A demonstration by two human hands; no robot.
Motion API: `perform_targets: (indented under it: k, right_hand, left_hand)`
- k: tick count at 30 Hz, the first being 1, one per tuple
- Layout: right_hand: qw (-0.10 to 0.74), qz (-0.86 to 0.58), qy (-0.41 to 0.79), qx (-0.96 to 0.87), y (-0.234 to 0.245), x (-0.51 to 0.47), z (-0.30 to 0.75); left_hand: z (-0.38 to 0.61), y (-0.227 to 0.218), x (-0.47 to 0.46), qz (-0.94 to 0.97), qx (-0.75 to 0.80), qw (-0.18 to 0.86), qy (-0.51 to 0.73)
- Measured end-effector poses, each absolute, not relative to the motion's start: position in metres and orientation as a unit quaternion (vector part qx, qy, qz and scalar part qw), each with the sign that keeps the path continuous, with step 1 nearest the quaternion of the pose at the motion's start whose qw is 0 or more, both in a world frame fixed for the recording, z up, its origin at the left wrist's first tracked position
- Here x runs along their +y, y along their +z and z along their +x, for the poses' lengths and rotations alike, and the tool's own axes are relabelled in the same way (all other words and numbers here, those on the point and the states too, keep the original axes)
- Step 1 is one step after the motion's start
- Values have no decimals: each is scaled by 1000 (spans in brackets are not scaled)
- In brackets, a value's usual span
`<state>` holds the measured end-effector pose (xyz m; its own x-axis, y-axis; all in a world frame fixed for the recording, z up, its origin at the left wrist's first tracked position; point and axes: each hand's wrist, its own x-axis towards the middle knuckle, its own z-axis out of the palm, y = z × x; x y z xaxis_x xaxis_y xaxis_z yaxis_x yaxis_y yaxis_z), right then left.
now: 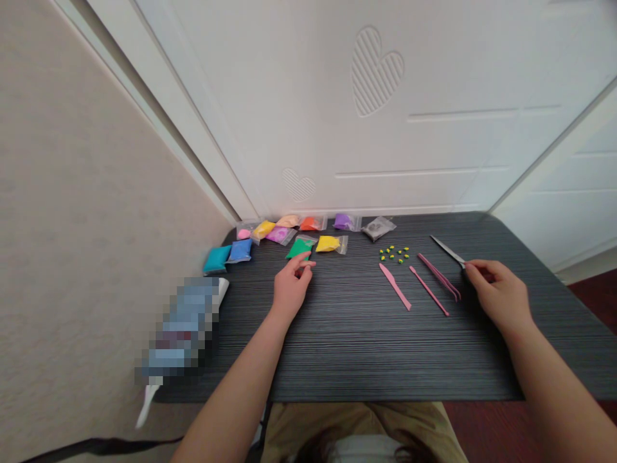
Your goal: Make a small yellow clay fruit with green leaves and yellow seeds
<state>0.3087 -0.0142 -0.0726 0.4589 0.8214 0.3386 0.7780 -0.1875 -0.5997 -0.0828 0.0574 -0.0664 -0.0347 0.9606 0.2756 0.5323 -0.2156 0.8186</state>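
Clearly, the small yellow-and-green pieces make the best landmark on the dark tabletop, lying loose in a little scatter; to their right, the right hand is closed over the handle end of a silver-bladed tool, whose point angles away from the person and back toward the pieces, while its handle is hidden by the fingers; well to the left of the pieces, the left hand is loosely curled, a narrow gap showing between thumb and fingers, its fingertips at the near edge of a green packet; whether they press on it I cannot tell.

Between the pieces and that green packet lies a yellow packet; just beyond the pieces is a grey packet, with a purple packet and an orange packet farther to their left; a blue packet and a teal packet lie farthest left of them; on the near side of the pieces lies a pink knife; to their near right are a thin pink stick and pink tweezers, lying side by side.
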Motion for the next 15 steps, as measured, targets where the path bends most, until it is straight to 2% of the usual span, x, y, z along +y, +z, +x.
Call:
perform_targets:
  k: [15]
  right_hand:
    - [375,-777,37,-504,-73,-13,309]
  left_hand:
    - [-119,-64,65,643,661,124,367]
